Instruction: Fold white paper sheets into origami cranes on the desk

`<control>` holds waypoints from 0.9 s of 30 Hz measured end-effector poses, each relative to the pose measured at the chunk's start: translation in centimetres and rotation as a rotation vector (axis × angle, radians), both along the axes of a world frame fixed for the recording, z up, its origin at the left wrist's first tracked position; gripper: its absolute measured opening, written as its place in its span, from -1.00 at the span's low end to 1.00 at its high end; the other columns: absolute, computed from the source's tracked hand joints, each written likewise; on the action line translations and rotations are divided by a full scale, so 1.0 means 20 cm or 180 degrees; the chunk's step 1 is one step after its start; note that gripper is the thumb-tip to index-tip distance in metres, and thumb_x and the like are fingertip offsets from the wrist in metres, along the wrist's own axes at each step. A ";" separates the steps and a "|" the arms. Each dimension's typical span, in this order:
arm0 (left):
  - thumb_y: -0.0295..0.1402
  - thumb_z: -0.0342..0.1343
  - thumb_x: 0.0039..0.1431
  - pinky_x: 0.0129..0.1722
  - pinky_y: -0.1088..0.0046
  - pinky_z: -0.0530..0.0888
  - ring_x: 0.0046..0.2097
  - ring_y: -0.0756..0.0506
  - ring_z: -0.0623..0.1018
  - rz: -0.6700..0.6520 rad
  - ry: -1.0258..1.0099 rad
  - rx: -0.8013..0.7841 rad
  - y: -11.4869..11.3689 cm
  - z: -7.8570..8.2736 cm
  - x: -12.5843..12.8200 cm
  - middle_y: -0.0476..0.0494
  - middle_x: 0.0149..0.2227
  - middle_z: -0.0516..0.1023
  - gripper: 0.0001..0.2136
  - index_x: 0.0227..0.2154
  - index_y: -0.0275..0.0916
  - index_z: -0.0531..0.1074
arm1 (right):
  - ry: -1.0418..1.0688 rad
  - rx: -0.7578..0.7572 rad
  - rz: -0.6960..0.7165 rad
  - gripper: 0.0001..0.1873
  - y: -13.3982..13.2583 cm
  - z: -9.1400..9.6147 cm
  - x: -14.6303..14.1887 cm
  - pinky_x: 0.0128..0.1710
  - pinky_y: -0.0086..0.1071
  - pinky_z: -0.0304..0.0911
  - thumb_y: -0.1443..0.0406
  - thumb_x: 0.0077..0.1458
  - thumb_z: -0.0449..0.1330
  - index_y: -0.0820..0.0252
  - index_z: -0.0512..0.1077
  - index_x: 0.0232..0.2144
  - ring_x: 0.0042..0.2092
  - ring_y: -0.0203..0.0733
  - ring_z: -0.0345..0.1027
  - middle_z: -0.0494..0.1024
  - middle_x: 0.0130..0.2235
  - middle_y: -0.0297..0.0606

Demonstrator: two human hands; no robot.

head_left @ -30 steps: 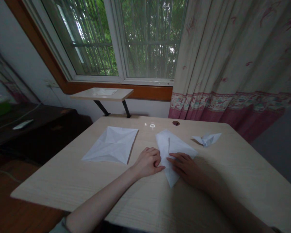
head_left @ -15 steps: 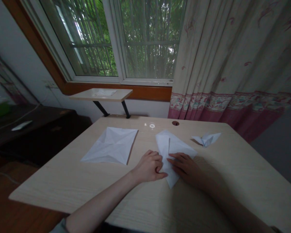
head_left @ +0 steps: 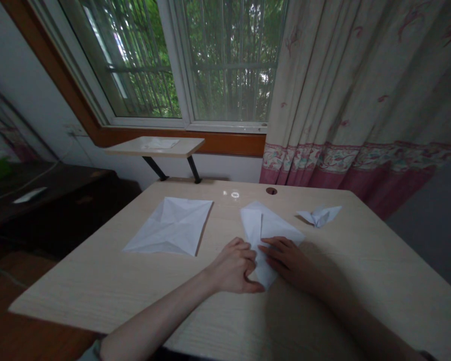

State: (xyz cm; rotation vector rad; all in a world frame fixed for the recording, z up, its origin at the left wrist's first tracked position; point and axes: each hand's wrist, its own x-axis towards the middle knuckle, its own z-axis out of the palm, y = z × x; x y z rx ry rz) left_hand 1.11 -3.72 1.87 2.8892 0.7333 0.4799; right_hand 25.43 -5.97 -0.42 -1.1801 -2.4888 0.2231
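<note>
Daylight from a barred window falls over a pale wooden counter (head_left: 342,281), and at its middle lies the folded paper (head_left: 267,228), a white sheet already creased into a long kite shape with its point toward the person. It looks feather-light, thin and limp, likely to slide on the smooth wood unless pinned, and it would tear or take a stray crease easily. The safest hold, I judge, is along the folded edges near the point, with flat fingers rather than a pinch in the open middle.

Both hands rest on it. The left hand (head_left: 235,268) is curled, its thumb and fingertips pressed down on the paper's near left edge. The right hand (head_left: 291,260) lies flat, fingers spread lightly over the right flap, holding it to the counter.

At about ten o'clock from the fold, well apart, lies a creased sheet (head_left: 171,225), opened flat. At two o'clock sits a small crumpled paper model (head_left: 319,215), near but not touching. A round cable hole (head_left: 271,191) lies at twelve o'clock. Beyond it hang a patterned curtain (head_left: 361,100) and a small wall shelf (head_left: 156,146). Nothing crowds the hands.
</note>
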 end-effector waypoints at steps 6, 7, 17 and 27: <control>0.13 0.33 -0.06 -0.19 0.29 0.20 -0.32 -0.06 0.41 -0.0114 -0.0003 0.0086 0.00 -0.01 0.00 0.02 -0.47 0.50 -0.48 -0.69 -0.23 0.36 | 0.0037 0.0020 -0.0034 -0.59 0.00 -0.01 0.00 0.22 -0.06 0.22 0.26 0.37 0.03 0.00 0.38 0.21 0.21 -0.05 0.28 0.47 0.18 -0.18; 0.13 0.32 -0.05 -0.19 0.29 0.20 -0.32 -0.06 0.42 -0.0124 -0.0022 0.0111 0.00 -0.01 0.00 0.02 -0.48 0.50 -0.48 -0.69 -0.23 0.36 | 0.0034 0.0027 -0.0030 -0.59 0.00 -0.01 0.00 0.21 -0.06 0.23 0.26 0.36 0.03 -0.01 0.38 0.21 0.20 -0.05 0.28 0.47 0.19 -0.18; -0.01 0.25 0.10 -0.21 0.27 0.27 -0.31 -0.08 0.45 -0.0495 -0.0128 0.0547 0.00 -0.02 -0.01 -0.04 -0.46 0.50 -0.58 -0.63 -0.23 0.37 | 0.0053 0.0094 0.0016 -0.60 0.00 0.00 0.01 0.21 -0.09 0.23 0.28 0.36 0.04 0.02 0.39 0.20 0.20 -0.07 0.29 0.47 0.18 -0.18; -0.27 -0.02 0.37 -0.14 0.34 0.44 -0.20 -0.10 0.57 -0.0162 -0.0452 0.0255 0.05 0.02 -0.05 -0.13 -0.23 0.60 -0.73 -0.42 -0.24 0.45 | 0.0083 0.0081 0.0038 -0.55 0.01 -0.02 0.01 0.21 -0.05 0.25 0.30 0.35 0.05 -0.03 0.33 0.24 0.19 -0.07 0.30 0.47 0.18 -0.20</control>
